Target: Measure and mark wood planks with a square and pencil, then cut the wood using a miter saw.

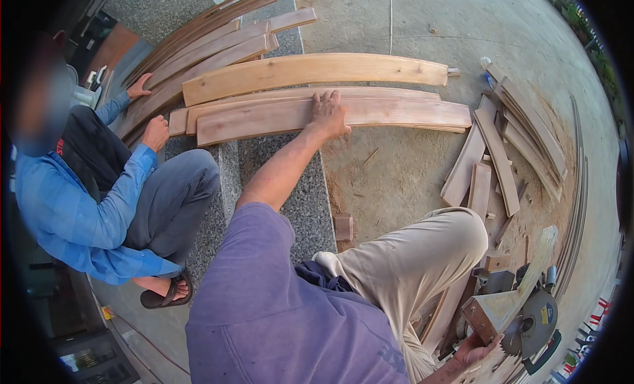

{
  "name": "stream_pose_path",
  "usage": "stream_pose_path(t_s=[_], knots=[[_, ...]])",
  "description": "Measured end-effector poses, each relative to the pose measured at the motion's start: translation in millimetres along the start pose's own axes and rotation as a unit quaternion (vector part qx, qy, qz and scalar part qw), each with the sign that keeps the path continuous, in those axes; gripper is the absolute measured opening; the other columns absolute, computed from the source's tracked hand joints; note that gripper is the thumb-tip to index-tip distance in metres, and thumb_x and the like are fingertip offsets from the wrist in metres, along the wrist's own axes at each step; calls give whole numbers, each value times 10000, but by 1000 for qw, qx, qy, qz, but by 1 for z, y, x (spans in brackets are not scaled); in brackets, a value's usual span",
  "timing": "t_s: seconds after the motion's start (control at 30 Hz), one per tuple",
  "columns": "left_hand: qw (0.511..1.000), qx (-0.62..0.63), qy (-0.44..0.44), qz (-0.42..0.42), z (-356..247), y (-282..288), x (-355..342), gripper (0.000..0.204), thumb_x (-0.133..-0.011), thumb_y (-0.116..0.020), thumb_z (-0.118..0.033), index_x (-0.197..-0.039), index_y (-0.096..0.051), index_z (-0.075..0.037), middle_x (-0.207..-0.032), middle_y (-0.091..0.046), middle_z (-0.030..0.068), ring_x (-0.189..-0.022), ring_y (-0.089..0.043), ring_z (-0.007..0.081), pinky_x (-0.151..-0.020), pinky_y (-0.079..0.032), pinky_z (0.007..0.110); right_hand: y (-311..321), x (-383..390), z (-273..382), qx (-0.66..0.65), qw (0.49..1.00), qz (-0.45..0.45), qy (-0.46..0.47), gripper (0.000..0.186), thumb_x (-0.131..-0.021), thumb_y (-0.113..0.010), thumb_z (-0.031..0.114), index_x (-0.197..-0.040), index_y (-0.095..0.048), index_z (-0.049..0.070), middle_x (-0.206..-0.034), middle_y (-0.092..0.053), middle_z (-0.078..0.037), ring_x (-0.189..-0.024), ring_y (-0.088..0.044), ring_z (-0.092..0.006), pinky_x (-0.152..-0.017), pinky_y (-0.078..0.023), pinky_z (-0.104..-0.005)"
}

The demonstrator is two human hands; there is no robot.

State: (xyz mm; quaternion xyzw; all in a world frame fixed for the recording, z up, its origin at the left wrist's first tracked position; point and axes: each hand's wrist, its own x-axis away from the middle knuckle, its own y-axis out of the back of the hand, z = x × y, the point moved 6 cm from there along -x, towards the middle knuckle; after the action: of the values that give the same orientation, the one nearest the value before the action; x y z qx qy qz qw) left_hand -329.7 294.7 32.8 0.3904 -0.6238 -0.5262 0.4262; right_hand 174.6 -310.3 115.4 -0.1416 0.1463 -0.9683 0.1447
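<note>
Several wooden planks lie across a granite step. My left hand spans the front plank, fingers over its far edge and thumb near its front edge, gripping it from above. A wider pale plank lies just behind. Low on the right, my right hand is curled beside a circular saw and a wooden block. The toothed saw blade is exposed close to this hand. What those fingers hold is hidden.
A co-worker in a blue shirt crouches at left, both hands at the ends of planks. Offcuts are heaped on the dusty concrete at right. Long thin rods lie beyond them. A small wooden block sits beside the granite step.
</note>
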Motion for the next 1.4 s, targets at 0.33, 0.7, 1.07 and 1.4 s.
stream_pose_path(t_s=[0.33, 0.7, 1.07, 1.4], knots=[[996, -37, -41, -66, -20, -12, -2, 916, -594, -911, -547, -1358, -606, -144, -1420, -488, 207, -1359, -425, 377, -1142, -305, 561, 21, 34, -7, -18, 1000, -11, -9, 615, -994, -691, 397, -1471, -515, 50, -1469, -562, -124, -1336, -547, -275, -1124, -454, -455], [995, -66, -79, -15, -40, 7, -5, 781, -679, -883, -411, -1346, -592, -126, -1398, -505, 164, -1358, -441, 374, -1152, -344, 546, 54, 112, 1, -76, 995, -53, 42, 380, -1026, -668, 314, -1317, -602, 79, -1251, -673, -60, -1165, -648, -211, -980, -543, -400], [934, -60, -298, -187, -15, 157, 68, 667, -566, -903, -206, -1101, -567, 11, -1402, -494, 266, -1290, -471, 478, -1111, -400, 586, 93, 132, 38, -95, 988, -72, 94, 246, -1065, -596, 275, -1223, -615, 87, -1204, -664, -37, -1126, -643, -183, -1006, -506, -389], [833, 70, -524, -165, -162, 134, 78, 621, -543, -880, -178, -1027, -542, 14, -1385, -519, 302, -1234, -497, 513, -1069, -409, 607, 130, 161, 115, -95, 964, -44, 243, 382, -1083, -566, 356, -1315, -626, 59, -1308, -676, -80, -1203, -639, -190, -1058, -482, -396]])
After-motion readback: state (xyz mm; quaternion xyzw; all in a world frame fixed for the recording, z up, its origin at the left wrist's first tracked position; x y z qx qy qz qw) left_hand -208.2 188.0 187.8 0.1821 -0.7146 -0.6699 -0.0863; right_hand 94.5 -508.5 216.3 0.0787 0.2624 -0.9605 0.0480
